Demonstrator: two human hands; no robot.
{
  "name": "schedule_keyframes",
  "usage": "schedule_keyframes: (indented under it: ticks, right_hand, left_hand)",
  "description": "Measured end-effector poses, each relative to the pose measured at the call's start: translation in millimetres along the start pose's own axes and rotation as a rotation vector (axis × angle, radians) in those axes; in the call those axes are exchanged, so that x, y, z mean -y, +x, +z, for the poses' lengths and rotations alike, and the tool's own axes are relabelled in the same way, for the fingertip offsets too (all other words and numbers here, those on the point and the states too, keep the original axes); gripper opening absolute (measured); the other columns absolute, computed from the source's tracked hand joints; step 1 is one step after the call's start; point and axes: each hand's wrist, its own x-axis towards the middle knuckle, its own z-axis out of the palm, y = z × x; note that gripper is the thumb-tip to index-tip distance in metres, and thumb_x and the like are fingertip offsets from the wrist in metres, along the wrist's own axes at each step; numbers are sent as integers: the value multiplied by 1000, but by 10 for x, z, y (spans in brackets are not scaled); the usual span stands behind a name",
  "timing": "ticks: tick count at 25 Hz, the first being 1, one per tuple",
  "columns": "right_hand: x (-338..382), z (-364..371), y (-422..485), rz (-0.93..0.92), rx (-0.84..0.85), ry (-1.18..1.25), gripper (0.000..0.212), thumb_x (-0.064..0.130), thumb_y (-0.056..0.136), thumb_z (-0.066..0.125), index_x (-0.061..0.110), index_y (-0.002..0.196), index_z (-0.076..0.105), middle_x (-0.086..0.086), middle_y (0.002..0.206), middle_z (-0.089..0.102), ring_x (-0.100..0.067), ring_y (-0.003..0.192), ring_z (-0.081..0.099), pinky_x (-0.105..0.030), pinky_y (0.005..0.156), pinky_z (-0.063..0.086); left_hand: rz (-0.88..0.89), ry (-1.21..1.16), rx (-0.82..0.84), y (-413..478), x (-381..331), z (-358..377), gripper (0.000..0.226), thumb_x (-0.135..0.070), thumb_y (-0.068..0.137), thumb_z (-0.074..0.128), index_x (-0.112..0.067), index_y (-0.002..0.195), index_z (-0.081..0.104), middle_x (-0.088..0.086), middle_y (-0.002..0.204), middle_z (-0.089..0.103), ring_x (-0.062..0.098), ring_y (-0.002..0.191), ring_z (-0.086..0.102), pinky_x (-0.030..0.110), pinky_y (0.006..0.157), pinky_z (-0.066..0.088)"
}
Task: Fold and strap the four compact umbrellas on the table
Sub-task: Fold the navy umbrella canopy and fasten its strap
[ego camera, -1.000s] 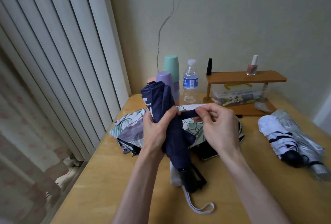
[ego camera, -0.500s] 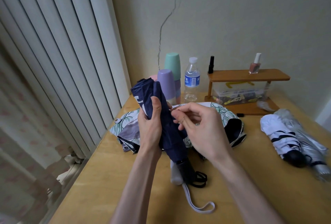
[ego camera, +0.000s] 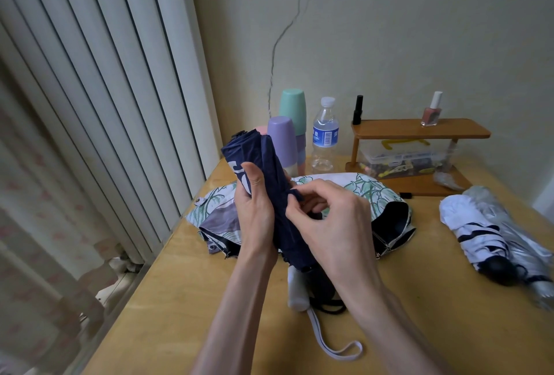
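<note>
**Navy umbrella held over the table's middle**

The rolled navy umbrella [ego camera: 271,182], a tilted cylinder of soft creased fabric, is clasped by the left hand [ego camera: 254,215], thumb pressed along it. The right hand [ego camera: 332,224] pinches its narrow strap [ego camera: 295,194] against the roll. Its handle end points down toward the smooth wooden table [ego camera: 195,308].

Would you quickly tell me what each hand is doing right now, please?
Left hand: grips the navy umbrella around its folded canopy.
Right hand: pinches the strap of that umbrella.
</note>
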Motion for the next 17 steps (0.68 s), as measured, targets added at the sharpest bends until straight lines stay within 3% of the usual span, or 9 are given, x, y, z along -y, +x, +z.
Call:
schedule_keyframes:
  ticks: [3,6,9,14,17]
  right_hand:
    - [-12,29,-10,-39,-56,-51,11,11,81,84,18,82,75,11,72,67,-9,61,57,-27,61,52]
    - [3,55,-40,-68,-100,-135,12,10,80,85,16,83,74,8,72,66,-8,60,55,-23,62,48]
    - [2,70,-52,-94,-146,-206,14,5,78,85,13,85,75,3,75,67,-15,64,60,-20,65,43]
    - [15,94,-67,-84,-92,-155,9,10,82,84,14,88,78,5,77,69,-12,64,59,-21,65,48]
    - [3,72,-49,-103,-52,-172,6,12,84,82,14,88,78,5,77,68,-9,64,56,-16,65,43]
  left_hand:
    - [18,-7,13,8,32,-16,71,-87,70,42,-17,82,46,-6,70,49,7,64,49,22,62,46]
    - [44,3,2,-3,37,1,62,-84,71,41,-22,76,39,-15,61,41,2,54,40,16,52,39]
    - [70,1,-16,-10,23,3,60,-79,75,41,-20,77,38,-16,59,40,0,52,40,13,52,39]
    - [73,-6,-10,-2,61,1,53,-78,77,43,-26,79,43,-22,57,47,-2,53,46,13,53,41]
    - [78,-1,-6,8,82,0,54,-79,76,44,-25,80,44,-22,57,49,-3,54,48,12,54,42]
